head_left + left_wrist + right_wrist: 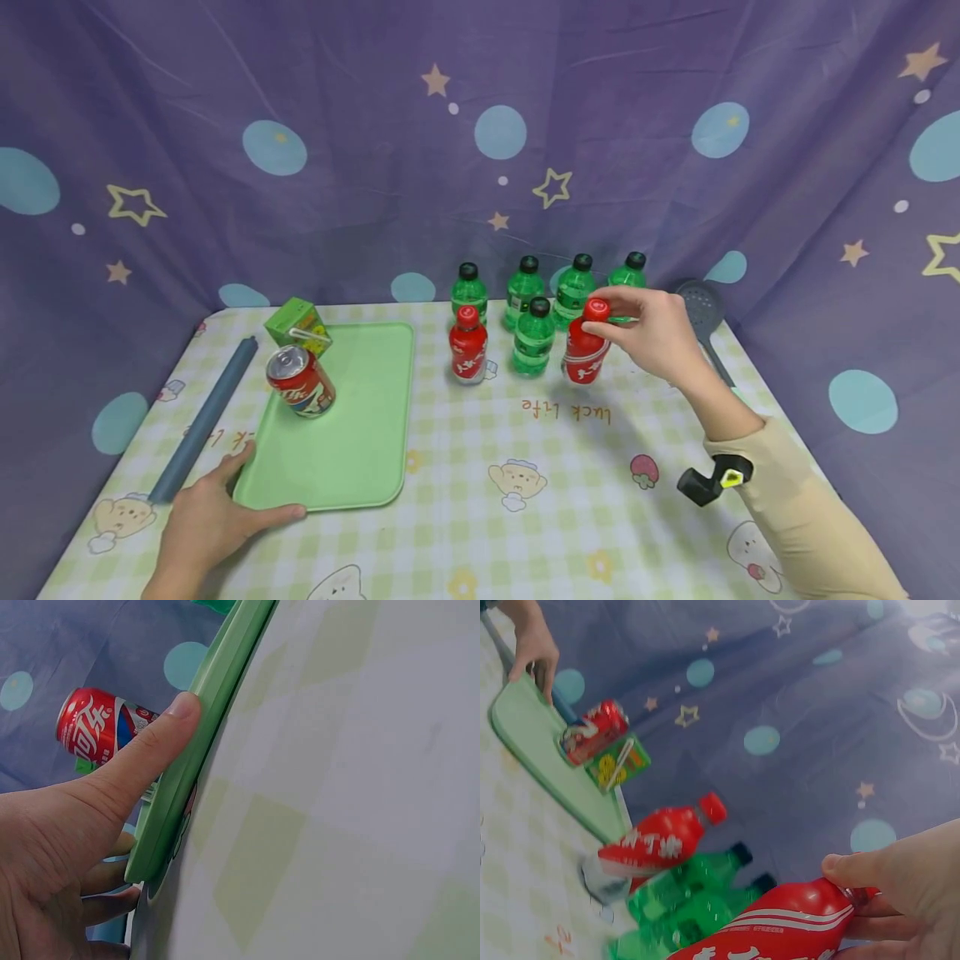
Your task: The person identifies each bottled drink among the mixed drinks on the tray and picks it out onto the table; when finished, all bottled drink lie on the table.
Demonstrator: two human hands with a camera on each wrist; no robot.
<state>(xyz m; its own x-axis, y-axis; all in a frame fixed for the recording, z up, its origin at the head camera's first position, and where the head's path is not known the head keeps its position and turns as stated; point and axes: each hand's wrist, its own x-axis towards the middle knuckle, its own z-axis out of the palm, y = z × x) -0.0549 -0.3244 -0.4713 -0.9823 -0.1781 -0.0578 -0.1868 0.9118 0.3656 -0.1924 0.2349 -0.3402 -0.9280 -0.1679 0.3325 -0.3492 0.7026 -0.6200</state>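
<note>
My right hand point(652, 333) pinches a red-labelled cola bottle point(583, 354) by its neck, just under the red cap. The bottle leans slightly; its lower end is cut off in the right wrist view. At the near left corner of a light green tray point(352, 450), my left hand point(206, 521) grips the edge, thumb point(161, 739) lying along the near rim and fingers at the left side. On the tray stand a red cola can point(302, 383) and, behind it, a green juice box point(296, 323) with a white straw on its side.
Another red cola bottle point(468, 346) and a green bottle point(534, 337) stand left of the held bottle. Several green bottles with black caps point(524, 292) line the back edge. A grey skimmer point(701, 312) lies at right; a blue-grey rod point(206, 417) lies left of the tray.
</note>
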